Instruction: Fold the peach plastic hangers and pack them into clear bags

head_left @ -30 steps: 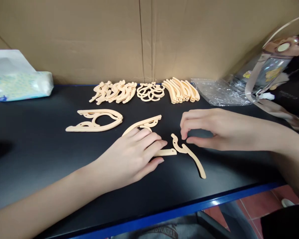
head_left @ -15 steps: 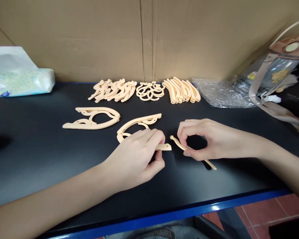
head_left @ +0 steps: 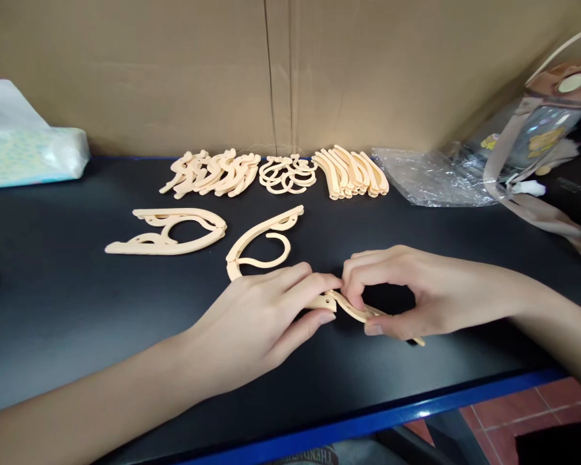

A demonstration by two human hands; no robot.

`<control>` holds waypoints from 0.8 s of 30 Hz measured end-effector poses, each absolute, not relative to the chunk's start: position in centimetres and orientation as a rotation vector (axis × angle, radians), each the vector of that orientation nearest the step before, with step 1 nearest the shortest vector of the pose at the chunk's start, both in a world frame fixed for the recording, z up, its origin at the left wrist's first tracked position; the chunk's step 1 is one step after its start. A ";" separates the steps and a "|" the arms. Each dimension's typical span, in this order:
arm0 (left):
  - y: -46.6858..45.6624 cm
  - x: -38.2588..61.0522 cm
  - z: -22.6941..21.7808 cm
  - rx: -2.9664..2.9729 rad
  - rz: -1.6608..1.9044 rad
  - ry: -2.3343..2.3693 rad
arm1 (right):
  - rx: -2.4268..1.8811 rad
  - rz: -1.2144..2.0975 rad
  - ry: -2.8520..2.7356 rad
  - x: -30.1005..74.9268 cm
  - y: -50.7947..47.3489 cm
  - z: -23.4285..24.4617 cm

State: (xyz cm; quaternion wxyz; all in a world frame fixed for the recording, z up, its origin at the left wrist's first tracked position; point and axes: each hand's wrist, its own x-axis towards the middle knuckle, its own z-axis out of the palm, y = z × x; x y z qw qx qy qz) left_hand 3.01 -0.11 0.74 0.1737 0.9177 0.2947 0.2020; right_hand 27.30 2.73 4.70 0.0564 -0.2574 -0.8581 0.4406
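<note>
My left hand [head_left: 261,316] pinches the near end of a cream plastic hanger frame [head_left: 259,245] that lies on the black table [head_left: 68,303]. My right hand [head_left: 416,290] pinches a curved cream arm piece [head_left: 368,315], and its tip meets the frame's end just between my two hands. An assembled cream hanger [head_left: 167,231] lies flat to the left. At the back are three lots of cream parts: a pile of shaped pieces [head_left: 210,173], a heap of hooks [head_left: 286,174] and a row of curved arms [head_left: 351,173].
A cardboard wall [head_left: 174,71] closes the back. A pack of tissues [head_left: 26,155] lies at the far left. A crumpled clear plastic bag [head_left: 428,177] and a clear pouch with straps [head_left: 537,135] sit at the right. The table's blue front edge [head_left: 368,423] runs below my hands.
My right hand lifted the curved arm piece off the table and brought its tip leftward to the frame's end held by my left hand. The frame's hook has swung into view.
</note>
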 end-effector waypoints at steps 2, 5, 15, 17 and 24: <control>-0.1 2.9 0.8 2.579 0.545 0.809 | -0.778 1.371 -2.604 27.3 2.7 4.8; -0.1 2.9 0.9 2.531 0.503 0.791 | -0.767 1.405 -2.612 27.4 2.7 4.9; 0.0 3.0 0.7 2.501 0.504 0.735 | -0.748 1.411 -2.648 27.5 2.9 4.9; 0.0 3.0 0.7 2.493 0.505 0.726 | -0.753 1.436 -2.646 27.5 2.9 5.0; 0.0 3.0 0.9 2.483 0.560 0.684 | -0.706 1.467 -2.656 27.6 2.8 5.0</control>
